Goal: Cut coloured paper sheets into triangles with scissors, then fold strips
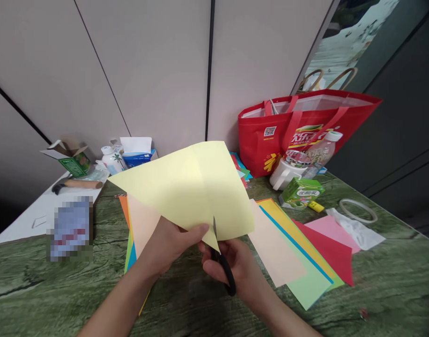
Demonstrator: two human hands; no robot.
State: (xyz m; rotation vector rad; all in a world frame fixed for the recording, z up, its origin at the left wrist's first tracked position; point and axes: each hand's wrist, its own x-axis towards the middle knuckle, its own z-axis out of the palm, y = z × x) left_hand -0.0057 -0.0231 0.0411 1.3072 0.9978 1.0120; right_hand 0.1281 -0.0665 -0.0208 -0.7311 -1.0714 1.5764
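A large sheet of pale yellow paper (186,182) is raised over the table in front of me. My left hand (177,241) grips its lower edge, thumb on top and the other fingers hidden beneath. In my right hand (235,262) is a pair of scissors (228,276) with black handles. One blade shows above the paper, inside a cut that starts at the near edge. A narrow pointed flap hangs beside that cut. Stacks of coloured paper lie to the left (140,220) and to the right (277,248) of my hands.
At the back right stand a red shopping bag (260,145), a white mug (284,173), a plastic bottle (321,152) and a green carton (300,192). A tape roll (358,210) lies farther right. Back left are a hammer (83,184), an open box (74,161) and a white bottle (112,161).
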